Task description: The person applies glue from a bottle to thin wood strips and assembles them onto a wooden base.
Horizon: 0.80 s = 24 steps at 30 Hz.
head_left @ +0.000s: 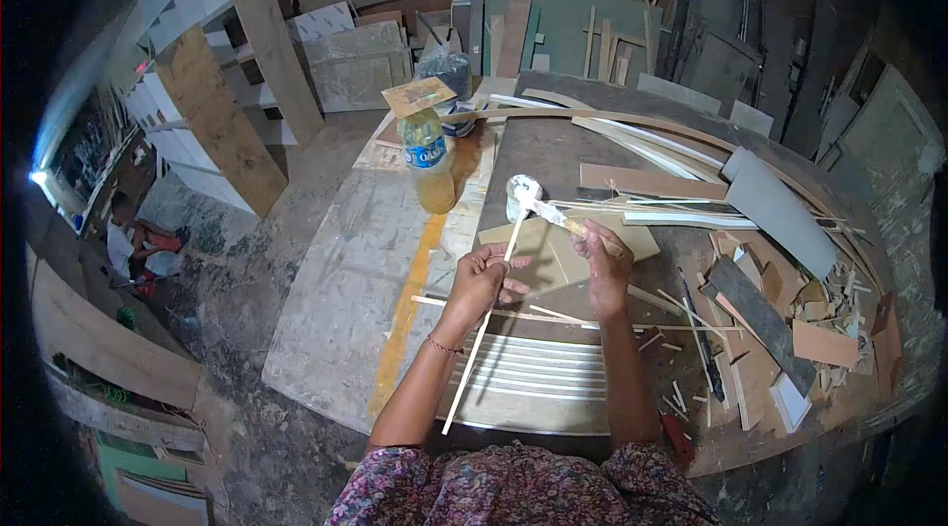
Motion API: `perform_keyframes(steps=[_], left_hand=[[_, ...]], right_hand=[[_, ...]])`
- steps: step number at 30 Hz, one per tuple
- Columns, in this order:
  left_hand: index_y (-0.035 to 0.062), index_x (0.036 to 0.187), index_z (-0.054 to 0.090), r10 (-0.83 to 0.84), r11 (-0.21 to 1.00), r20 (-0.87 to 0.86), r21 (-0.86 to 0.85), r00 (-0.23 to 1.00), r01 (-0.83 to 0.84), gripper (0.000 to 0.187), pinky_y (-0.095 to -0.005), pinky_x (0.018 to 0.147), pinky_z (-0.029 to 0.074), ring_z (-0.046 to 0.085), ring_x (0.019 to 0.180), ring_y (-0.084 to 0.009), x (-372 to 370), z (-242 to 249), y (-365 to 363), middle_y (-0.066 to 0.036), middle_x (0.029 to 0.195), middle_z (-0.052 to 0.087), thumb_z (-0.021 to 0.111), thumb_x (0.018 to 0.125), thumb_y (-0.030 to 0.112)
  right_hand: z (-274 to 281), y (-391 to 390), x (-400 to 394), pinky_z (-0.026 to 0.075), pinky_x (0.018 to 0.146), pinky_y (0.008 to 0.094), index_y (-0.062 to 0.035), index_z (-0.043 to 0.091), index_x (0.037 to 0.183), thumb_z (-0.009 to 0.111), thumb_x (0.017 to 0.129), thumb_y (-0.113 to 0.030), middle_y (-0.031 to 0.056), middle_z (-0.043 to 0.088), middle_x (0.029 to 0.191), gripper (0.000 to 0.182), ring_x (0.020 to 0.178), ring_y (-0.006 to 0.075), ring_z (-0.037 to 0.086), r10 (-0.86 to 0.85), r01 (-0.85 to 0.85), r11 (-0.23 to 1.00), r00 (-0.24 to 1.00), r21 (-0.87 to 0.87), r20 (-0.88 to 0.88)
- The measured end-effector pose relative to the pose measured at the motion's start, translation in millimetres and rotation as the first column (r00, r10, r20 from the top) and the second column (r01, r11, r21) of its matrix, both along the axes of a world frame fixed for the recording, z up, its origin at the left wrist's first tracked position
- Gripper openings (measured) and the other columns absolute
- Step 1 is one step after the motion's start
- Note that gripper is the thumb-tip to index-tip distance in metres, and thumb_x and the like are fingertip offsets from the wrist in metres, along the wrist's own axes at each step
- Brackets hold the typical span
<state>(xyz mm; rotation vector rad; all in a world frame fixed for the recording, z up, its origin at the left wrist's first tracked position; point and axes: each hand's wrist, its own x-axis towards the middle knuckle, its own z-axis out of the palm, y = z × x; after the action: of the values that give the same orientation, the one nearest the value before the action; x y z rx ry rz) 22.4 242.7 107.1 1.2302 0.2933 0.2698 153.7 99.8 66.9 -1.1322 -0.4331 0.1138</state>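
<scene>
My left hand [484,277] grips a thin pale wooden strip [478,343], which slants from the lower left up to a white-smeared container. In my right hand [600,254] is a brush [553,216] whose end is coated in white paste. The brush end and the strip's upper end meet at the small container [517,198]. Beneath my hands lies a tan board [543,254]. Nearer to me rests a panel with several white strips [538,378], and a loose strip [444,305] crosses behind my left wrist.
A plastic bottle [431,170] with a board piece on top stands at the back left. Wood scraps [820,304] and a curved grey sheet [780,215] cover the right side. Another person [133,240] sits on the floor at far left.
</scene>
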Motion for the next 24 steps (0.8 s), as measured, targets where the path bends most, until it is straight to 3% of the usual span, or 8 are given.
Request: perform_keyframes(steps=[5,8,11,14,17,24], left_hand=[[-0.0054,0.106,0.046,0.003,1.0,0.003,-0.014,1.0,-0.003,0.029,-0.0194,0.045,0.044,0.062,0.06,-0.0159,-7.6,1.8,-4.5,-0.015,0.094,0.06,0.035,0.079,-0.004],[-0.0054,0.106,0.046,-0.006,1.0,0.008,-0.016,1.0,0.006,0.03,-0.0194,0.044,0.044,0.062,0.06,-0.0157,-11.9,-0.9,-6.2,-0.015,0.094,0.06,0.034,0.078,-0.005],[-0.0056,0.106,0.046,-0.025,1.0,0.011,-0.019,1.0,0.025,0.03,-0.0191,0.044,0.044,0.062,0.06,-0.0157,-20.7,4.7,-13.0,-0.016,0.096,0.06,0.034,0.078,-0.005],[-0.0058,0.105,0.045,-0.025,0.999,0.014,-0.025,1.0,0.025,0.03,-0.0187,0.044,0.044,0.062,0.061,-0.0159,-27.3,7.0,-17.1,-0.017,0.098,0.059,0.034,0.078,-0.005],[-0.0058,0.106,0.045,-0.027,0.999,0.02,-0.029,0.999,0.028,0.03,-0.0183,0.044,0.044,0.062,0.061,-0.0161,-30.9,4.7,-17.6,-0.018,0.099,0.058,0.034,0.078,-0.005],[-0.0058,0.107,0.044,-0.073,0.996,0.029,-0.04,0.997,0.075,0.029,-0.0186,0.045,0.043,0.062,0.061,-0.0162,-40.3,6.2,-22.0,-0.019,0.099,0.058,0.034,0.079,-0.005]], right_hand=[[9.9,-7.5,-16.3,0.044,0.068,0.0235,0.0033,0.059,0.096,0.059,0.079,-0.019,0.007,0.061,0.074,0.028,0.066,0.0115,0.057,0.005,-0.005,1.0,1.0,-0.022,0.021],[5.7,-12.9,-16.7,0.044,0.067,0.0226,0.0034,0.059,0.095,0.058,0.078,-0.019,0.0073,0.061,0.074,0.028,0.065,0.0114,0.057,-0.048,0.048,0.996,0.999,-0.081,0.012],[6.6,-12.9,-10.3,0.044,0.065,0.0223,0.0036,0.06,0.095,0.057,0.079,-0.018,0.0076,0.062,0.073,0.027,0.063,0.0116,0.056,-0.125,0.125,0.992,0.992,-0.034,0.006],[4.9,-17.0,-9.1,0.044,0.066,0.0227,0.0044,0.058,0.097,0.057,0.079,-0.019,0.0083,0.061,0.074,0.029,0.065,0.0117,0.055,-0.091,0.092,0.996,0.995,0.017,-0.049],[0.3,-22.1,-20.5,0.043,0.068,0.0234,0.0062,0.051,0.105,0.053,0.083,-0.017,0.0091,0.057,0.081,0.032,0.072,0.0126,0.053,0.047,-0.045,0.992,0.999,0.117,-0.015],[1.0,-17.0,-49.9,0.043,0.067,0.0227,0.0058,0.054,0.102,0.054,0.082,-0.016,0.0071,0.059,0.078,0.03,0.069,0.0107,0.053,0.074,-0.059,0.989,0.991,0.137,-0.107]])
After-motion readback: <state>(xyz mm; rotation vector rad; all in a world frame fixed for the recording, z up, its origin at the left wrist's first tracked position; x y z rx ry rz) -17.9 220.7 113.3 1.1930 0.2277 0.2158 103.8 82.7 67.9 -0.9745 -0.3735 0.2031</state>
